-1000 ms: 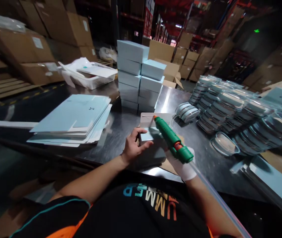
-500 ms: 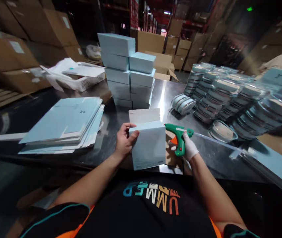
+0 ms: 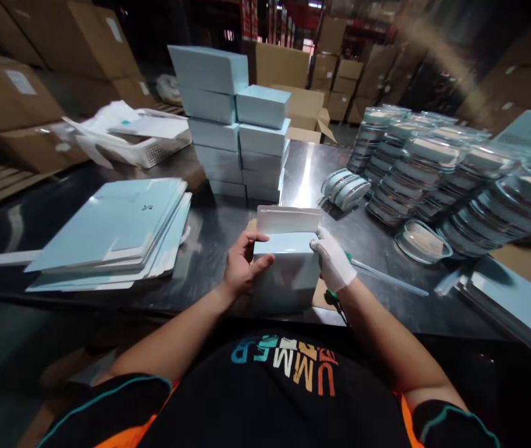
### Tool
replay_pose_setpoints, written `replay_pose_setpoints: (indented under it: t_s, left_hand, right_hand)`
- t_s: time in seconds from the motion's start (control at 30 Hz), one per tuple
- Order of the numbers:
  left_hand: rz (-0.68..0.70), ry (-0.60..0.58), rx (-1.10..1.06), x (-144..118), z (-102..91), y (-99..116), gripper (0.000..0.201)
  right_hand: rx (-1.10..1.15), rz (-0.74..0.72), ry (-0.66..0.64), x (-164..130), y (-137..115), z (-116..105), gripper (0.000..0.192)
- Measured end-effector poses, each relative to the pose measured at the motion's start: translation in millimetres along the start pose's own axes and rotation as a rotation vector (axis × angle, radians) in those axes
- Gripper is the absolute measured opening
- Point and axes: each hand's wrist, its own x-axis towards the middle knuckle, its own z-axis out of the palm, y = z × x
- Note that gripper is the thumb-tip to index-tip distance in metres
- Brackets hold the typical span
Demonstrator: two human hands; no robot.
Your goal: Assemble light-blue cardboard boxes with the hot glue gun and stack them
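Observation:
A pale blue carton (image 3: 286, 274) stands upright at the table's near edge, its white top flap raised. My bare left hand (image 3: 242, 266) grips its left side. My right hand (image 3: 334, 264), in a white glove, presses against its right side. The green glue gun (image 3: 340, 298) lies on the table just behind and below my right hand, mostly hidden, with its clear glue stick (image 3: 387, 279) poking out to the right. A brown cardboard sheet (image 3: 320, 297) lies under the carton.
A stack of flat blue carton blanks (image 3: 116, 230) lies to the left. Assembled blue boxes (image 3: 235, 124) are piled behind. Stacks of clear-packed round items (image 3: 438, 174) fill the right side. A white basket (image 3: 148, 146) sits at back left on the steel table (image 3: 209, 242).
My right hand has put the glue gun down on the table and moved onto the carton's right side. The carton now stands held between both hands.

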Motion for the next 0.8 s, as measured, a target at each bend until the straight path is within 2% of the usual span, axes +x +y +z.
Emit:
replay_pose_setpoints:
  t_s: [0.07,0.17,0.27,0.33,0.4,0.5,0.57,0.8]
  left_hand:
    - [0.028,-0.018,0.014,-1,-0.9,-4,0.078]
    - [0.147,0.003,0.035,-1,-2.8,-11,0.077]
    - [0.248,0.082,0.02,2,-4.2,-17,0.072]
    - [0.282,0.09,-0.034,6,-7.3,-17,0.071]
    - [0.318,0.001,-0.023,11,-13.1,-13,0.065]
    - [0.363,-0.231,0.087,16,-23.0,-2,0.054]
    - [0.393,-0.344,0.098,17,-26.7,4,0.051]
    - [0.433,-0.439,0.096,28,-31.0,10,0.037]
  right_hand:
    - [-0.031,-0.032,-0.061,1,-3,3,0.034]
    - [-0.062,-0.057,-0.082,0,-1,-5,0.033]
    - [-0.081,-0.122,-0.195,-1,7,-18,0.059]
    - [-0.16,-0.219,-0.238,-4,13,-27,0.078]
    - [-0.235,-0.327,-0.244,-9,18,-34,0.078]
    - [-0.236,-0.435,-0.327,-19,19,-39,0.049]
    - [-0.21,-0.48,-0.38,-23,16,-40,0.036]
    - [-0.117,-0.518,-0.422,-19,9,-40,0.035]
